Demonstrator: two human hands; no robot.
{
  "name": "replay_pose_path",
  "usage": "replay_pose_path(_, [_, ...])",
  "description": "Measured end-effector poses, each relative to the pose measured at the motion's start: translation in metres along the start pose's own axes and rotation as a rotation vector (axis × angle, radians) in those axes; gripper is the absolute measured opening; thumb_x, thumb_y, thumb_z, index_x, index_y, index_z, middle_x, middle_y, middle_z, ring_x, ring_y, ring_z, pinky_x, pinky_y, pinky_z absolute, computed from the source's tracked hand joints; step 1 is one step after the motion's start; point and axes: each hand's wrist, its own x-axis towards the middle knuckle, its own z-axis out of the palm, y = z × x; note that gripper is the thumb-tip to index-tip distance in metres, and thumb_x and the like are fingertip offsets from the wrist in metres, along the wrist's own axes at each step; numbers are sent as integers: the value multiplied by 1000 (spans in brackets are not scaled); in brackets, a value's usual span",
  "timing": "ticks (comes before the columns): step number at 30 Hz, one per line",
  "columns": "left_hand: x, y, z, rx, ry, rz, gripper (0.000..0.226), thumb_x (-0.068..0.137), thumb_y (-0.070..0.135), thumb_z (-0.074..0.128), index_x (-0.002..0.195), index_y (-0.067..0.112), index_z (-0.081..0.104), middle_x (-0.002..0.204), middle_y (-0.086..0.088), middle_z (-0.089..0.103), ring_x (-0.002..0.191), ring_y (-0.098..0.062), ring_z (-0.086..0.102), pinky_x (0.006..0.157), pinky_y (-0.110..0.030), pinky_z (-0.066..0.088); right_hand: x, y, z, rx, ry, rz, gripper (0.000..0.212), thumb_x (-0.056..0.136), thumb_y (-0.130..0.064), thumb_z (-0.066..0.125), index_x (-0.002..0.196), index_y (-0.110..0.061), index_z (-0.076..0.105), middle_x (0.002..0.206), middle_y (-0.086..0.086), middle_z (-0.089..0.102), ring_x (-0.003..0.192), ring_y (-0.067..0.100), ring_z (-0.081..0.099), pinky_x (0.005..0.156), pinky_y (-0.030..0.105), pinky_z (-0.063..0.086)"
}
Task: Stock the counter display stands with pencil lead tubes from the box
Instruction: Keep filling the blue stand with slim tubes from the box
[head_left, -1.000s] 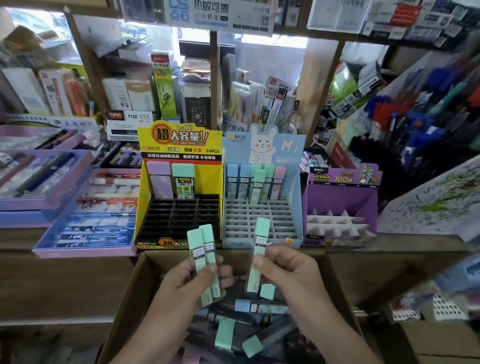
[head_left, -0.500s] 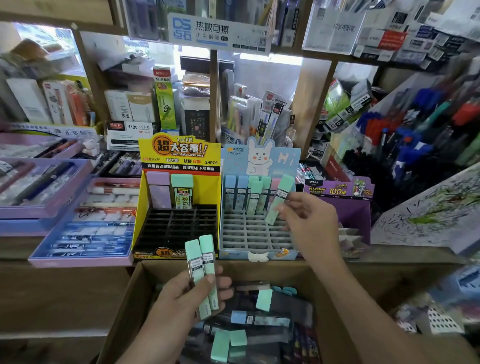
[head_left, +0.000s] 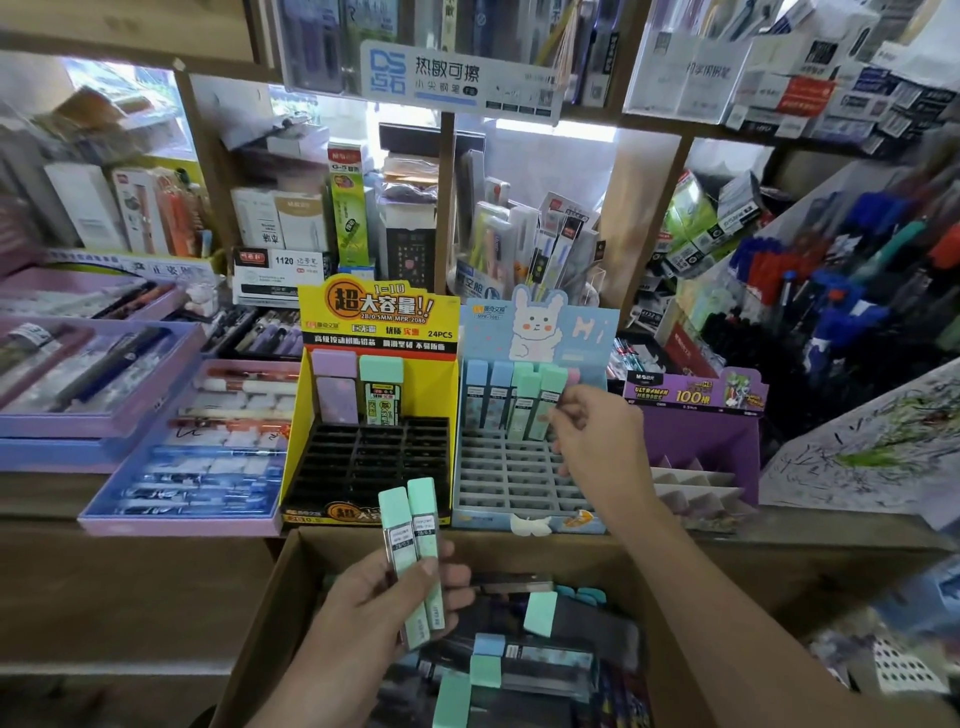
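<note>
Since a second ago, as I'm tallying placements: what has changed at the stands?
The right hand lifted its green tube from over the box to the back row of the blue stand, still pinching it. The left hand kept holding two green tubes above the box; yellow stand unchanged.

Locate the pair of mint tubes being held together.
Head view, lower centre: the left hand grips the two mint tubes above the cardboard box, in front of the yellow stand.
</note>
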Motion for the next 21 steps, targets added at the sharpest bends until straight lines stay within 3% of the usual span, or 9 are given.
replay_pose_path(9, [-1,1,2,0,-22,11,38,79,23,68,113,7,71,103,-21,76,97,-34,75,70,-33,62,7,-9,-2,-94,-70,42,15,102,-6,57,93,-7,69,86,7,72,77,28,70,67,48,63])
replay_pose_path(13, [-1,0,2,-7,-13,13,34,78,23,69,108,9,74,103,-22,76,97,-35,75,71,-34,62,8,-8,0,-133,-104,68,21,101,0,49,88,-3,66,89,12,71,73,34,69,63,49,63])
replay_pose_path(15, [-1,0,1,-12,-8,6,33,78,23,69,108,9,75,103,-23,76,98,-36,75,72,-35,62,8,-7,3,-206,-120,76,21,100,2,47,93,0,66,94,15,70,80,37,69,69,51,62])
replay_pose_path(18, [0,0,0,-21,-7,2,27,79,22,70,102,12,78,101,-25,75,98,-38,74,73,-36,62,9,-7,7,-338,-121,66,19,99,4,46,95,-2,64,94,14,68,86,35,68,75,47,61])
replay_pose_path(21, [0,0,0,-2,0,7,22,79,23,69,98,17,79,98,-23,75,97,-37,74,76,-39,61,9,-9,9,-400,-107,69,18,101,1,47,92,-4,62,87,12,65,80,32,66,72,46,62])
